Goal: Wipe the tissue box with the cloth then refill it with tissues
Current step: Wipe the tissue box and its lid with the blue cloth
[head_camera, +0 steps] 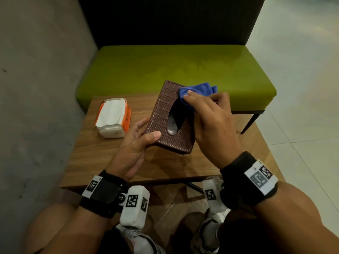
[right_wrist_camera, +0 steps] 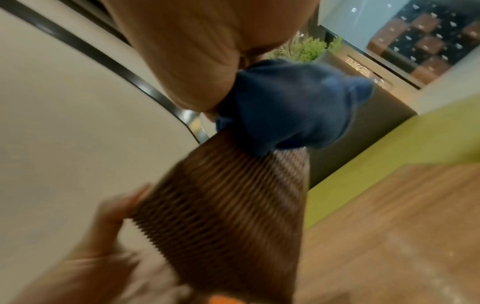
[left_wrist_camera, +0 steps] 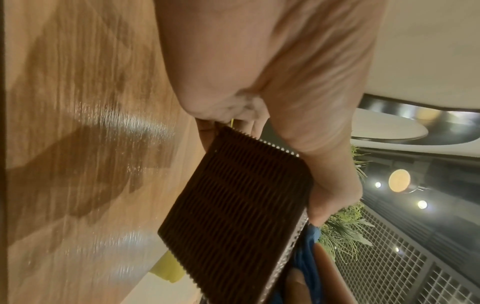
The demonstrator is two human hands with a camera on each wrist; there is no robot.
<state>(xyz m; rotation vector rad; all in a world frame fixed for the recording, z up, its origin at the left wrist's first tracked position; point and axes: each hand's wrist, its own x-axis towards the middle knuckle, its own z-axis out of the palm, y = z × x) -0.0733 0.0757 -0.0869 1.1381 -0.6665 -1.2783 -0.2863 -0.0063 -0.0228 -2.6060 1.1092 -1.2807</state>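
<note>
Your left hand (head_camera: pixel 134 143) grips the near left corner of the tissue box (head_camera: pixel 161 114), thumb on the ribbed top and fingers under it, holding the box tilted up off the wooden table (head_camera: pixel 102 154). Your right hand (head_camera: pixel 211 121) pinches the blue cloth (head_camera: pixel 198 89) and presses it on the far end of the box top, just beyond the oval opening (head_camera: pixel 175 119).

You look to be in the wiping step, so keep the left grip firm and steady the box against each stroke. Drag the cloth along the ribs, not across them; the grooves probably trap dust. Work from the far end back toward your left thumb, then shift that thumb so the spot under it gets wiped too. Turn the box to reach the sides, and watch that loose cloth does not snag in the opening.

Beyond your left hand, the tissue pack (head_camera: pixel 112 118) lies on the table for refilling, apart from the box.
</note>
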